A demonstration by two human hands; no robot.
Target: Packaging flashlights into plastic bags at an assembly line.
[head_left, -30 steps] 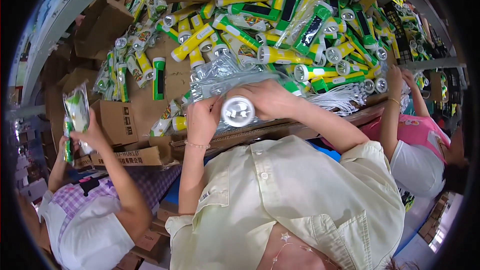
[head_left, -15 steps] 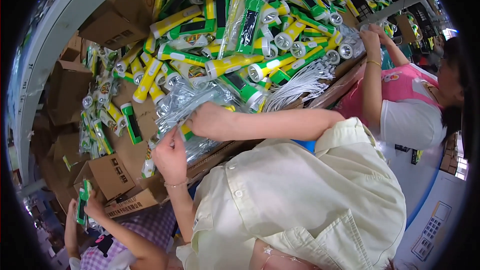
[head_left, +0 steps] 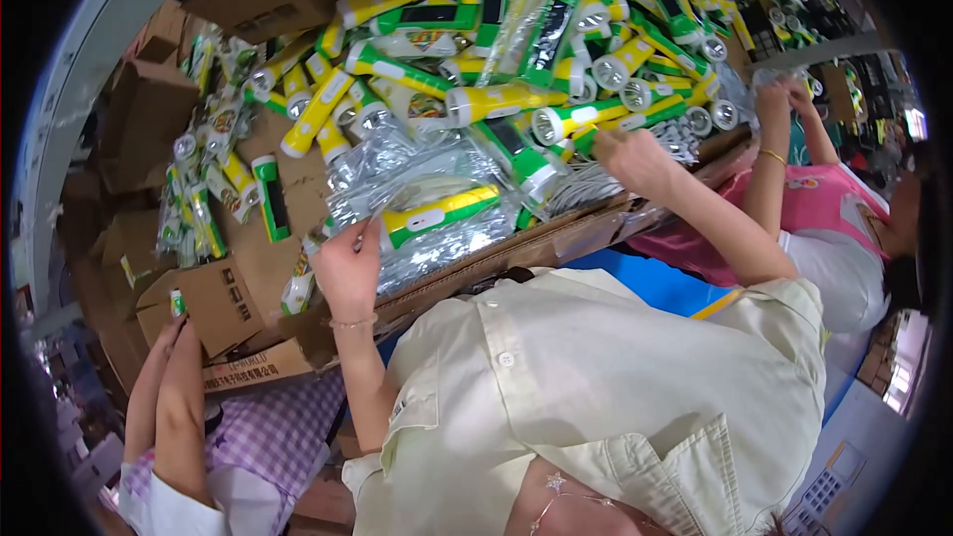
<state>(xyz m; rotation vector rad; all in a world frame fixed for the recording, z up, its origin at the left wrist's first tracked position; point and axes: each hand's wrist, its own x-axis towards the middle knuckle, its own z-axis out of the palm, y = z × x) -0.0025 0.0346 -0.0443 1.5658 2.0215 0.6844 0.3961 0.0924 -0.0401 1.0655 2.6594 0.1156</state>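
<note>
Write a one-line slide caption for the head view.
Left hand grips a clear plastic bag; right hand reaches into heaped green-and-yellow plastic torches.

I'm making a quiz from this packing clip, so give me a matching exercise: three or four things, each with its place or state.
Things:
1. left hand
2. right hand
3. white cords
4. cardboard box

Places or states:
A. reaching into the flashlight pile
B. bundled just below the right hand
C. on the clear bag with a flashlight inside
D. lower left, beside a co-worker's arm

Pairs: 1-C, 2-A, 3-B, 4-D
</note>
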